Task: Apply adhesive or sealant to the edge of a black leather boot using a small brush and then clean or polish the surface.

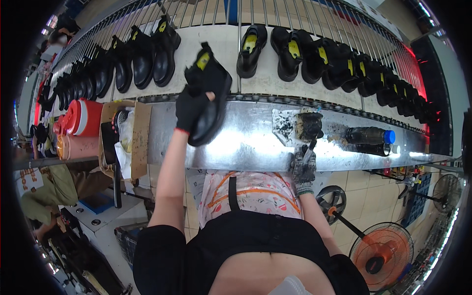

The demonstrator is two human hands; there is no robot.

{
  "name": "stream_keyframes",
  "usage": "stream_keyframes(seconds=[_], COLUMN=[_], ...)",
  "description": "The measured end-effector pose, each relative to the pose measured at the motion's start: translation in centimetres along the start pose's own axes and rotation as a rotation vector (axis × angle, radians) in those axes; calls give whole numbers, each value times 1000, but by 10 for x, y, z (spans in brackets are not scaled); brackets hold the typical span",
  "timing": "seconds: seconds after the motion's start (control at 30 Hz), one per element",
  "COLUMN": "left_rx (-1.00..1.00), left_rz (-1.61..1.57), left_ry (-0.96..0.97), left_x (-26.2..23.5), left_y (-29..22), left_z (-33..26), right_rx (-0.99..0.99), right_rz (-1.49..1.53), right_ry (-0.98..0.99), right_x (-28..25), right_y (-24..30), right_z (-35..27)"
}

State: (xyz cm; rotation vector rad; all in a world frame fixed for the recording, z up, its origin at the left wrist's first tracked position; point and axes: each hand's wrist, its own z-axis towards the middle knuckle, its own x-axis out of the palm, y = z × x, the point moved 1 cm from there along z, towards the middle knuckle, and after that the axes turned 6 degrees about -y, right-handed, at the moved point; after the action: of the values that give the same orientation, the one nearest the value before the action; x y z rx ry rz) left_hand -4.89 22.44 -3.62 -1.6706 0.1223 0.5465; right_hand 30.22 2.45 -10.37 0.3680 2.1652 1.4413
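My left hand [191, 109], in a black fingerless glove, is closed round a black ankle boot [210, 93] with a yellow-green lining. The boot is slightly blurred and is held at the near edge of the conveyor, its toe toward me. My right hand [304, 167], in a stained grey knit glove, grips a slim brush [309, 150] with a pale handle. Its dark end points at a black-smeared pot [309, 125], which stands on a stained white sheet [283, 129] on the metal bench [246, 147]. The brush's tip is hard to make out against the pot.
Black boots [164, 56] line the conveyor [206, 32] on the left, with more boots [287, 54] on the right. A dark bottle [366, 134] with a blue cap lies right of the pot. A cardboard box [140, 142] and red jug [86, 118] stand left. An orange fan [381, 255] is lower right.
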Motion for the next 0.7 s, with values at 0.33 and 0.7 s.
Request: stream_keyframes(seconds=[0.33,0.7], left_rx=[83,36], left_rz=[-44,-616], left_ry=[-61,756], left_x=[26,63], left_y=[-9,-12], left_z=[-117,16], right_rx=[-42,159], right_rz=[-285,488], right_ry=[204,262], right_x=[-22,-7], right_y=[-13,49], right_z=[-4,-43])
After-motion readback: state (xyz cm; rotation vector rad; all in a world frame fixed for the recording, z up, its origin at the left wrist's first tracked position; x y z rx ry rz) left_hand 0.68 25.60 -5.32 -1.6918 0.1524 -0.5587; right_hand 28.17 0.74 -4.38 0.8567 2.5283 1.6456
